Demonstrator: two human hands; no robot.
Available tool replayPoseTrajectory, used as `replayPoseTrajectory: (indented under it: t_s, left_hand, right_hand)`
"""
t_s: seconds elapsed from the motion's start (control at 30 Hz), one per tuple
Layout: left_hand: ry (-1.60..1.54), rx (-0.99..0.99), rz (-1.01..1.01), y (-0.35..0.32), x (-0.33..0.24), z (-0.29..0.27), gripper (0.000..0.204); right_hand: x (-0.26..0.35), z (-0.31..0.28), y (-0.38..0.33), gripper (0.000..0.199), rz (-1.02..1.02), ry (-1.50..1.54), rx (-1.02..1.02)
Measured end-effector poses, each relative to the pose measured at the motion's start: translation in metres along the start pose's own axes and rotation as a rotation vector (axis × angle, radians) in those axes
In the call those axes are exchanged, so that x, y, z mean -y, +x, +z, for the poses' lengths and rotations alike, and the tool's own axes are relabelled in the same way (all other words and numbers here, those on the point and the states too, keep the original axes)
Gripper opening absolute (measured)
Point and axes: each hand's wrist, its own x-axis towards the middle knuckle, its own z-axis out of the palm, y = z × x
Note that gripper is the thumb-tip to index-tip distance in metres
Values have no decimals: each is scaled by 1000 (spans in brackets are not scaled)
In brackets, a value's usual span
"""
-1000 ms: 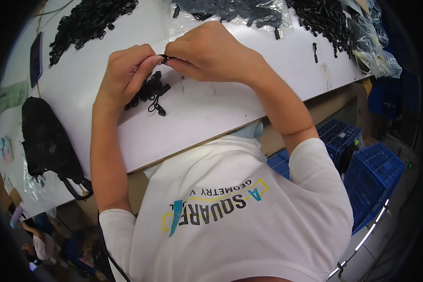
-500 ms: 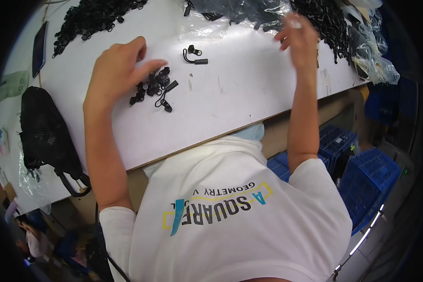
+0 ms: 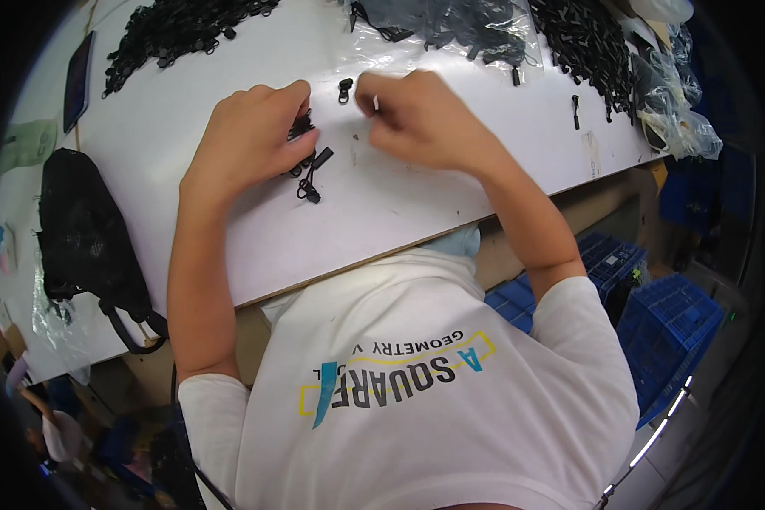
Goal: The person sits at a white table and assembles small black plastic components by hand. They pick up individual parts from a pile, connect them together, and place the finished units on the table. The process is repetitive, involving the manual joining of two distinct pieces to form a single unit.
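My left hand (image 3: 251,136) hovers over a small pile of black pieces (image 3: 301,127), covering much of it. Its thumb and curled forefinger are apart, and nothing shows held in them. A black cord pull (image 3: 321,158) lies beside the thumb, its loop meeting a small black clip-like piece (image 3: 314,195). Between my hands sits another small black clip-like piece (image 3: 344,91) with a ring end. My right hand (image 3: 425,119) is just right of it, fingers curled in toward the thumb and slightly blurred. Whatever those fingers hold is hidden.
A large heap of black pieces (image 3: 178,34) spreads at the far left. At the far right lies a heap of black cord pulls (image 3: 582,51), beside a clear plastic bag (image 3: 450,30). One loose pull (image 3: 576,112) lies nearer. A phone (image 3: 78,81) and black bag (image 3: 85,229) are left.
My right hand has swung left from the far-right heap to the middle. The cord pull beside the middle clip-like piece no longer shows there. My left hand has shifted right over the small pile.
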Motion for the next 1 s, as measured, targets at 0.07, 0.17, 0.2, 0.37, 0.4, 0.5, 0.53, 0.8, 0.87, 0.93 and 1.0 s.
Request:
replayPoseTrajectory:
  t_s: [0.07, 0.17, 0.2, 0.37, 0.4, 0.5, 0.53, 0.8, 0.87, 0.93, 1.0]
  left_hand:
    - [20, -28, -60, 5, -11, -5, 31]
    - [37, -353, 176, 17, -14, 6, 38]
    - [46, -298, 157, 18, -18, 10, 36]
    - [19, -245, 43, 28, -22, 29, 28]
    - [19, -244, 20, 28, -21, 31, 26]
    - [16, -221, 13, 28, -17, 31, 19]
    - [18, -201, 48, 26, -15, 26, 17]
    - [-519, -301, -19, 15, 1, 3, 6]
    - [-726, -226, -98, 12, 5, -1, 5]
    - [-877, -200, -142, 12, 4, -1, 5]
    - [-975, -223, -152, 12, 2, 1, 6]
  right_hand:
    - [-12, -11, -6, 14, 33, 671, -55]
    - [-32, -24, -1, 10, -229, 1245, -77]
    - [-35, -24, -1, 12, -237, 1243, -88]
    - [-18, -28, 12, 23, -309, 915, -252]
    - [-13, -29, 14, 26, -326, 852, -261]
    - [-17, -29, 20, 19, -193, 742, -212]
    - [-14, -28, 21, 15, -136, 624, -247]
    - [-21, -3, 30, 9, -513, -112, -467]
    - [-22, 2, 30, 10, -492, 26, -422]
    - [-20, 5, 27, 11, -396, 80, -359]
    - [-15, 7, 22, 11, -228, 52, -278]
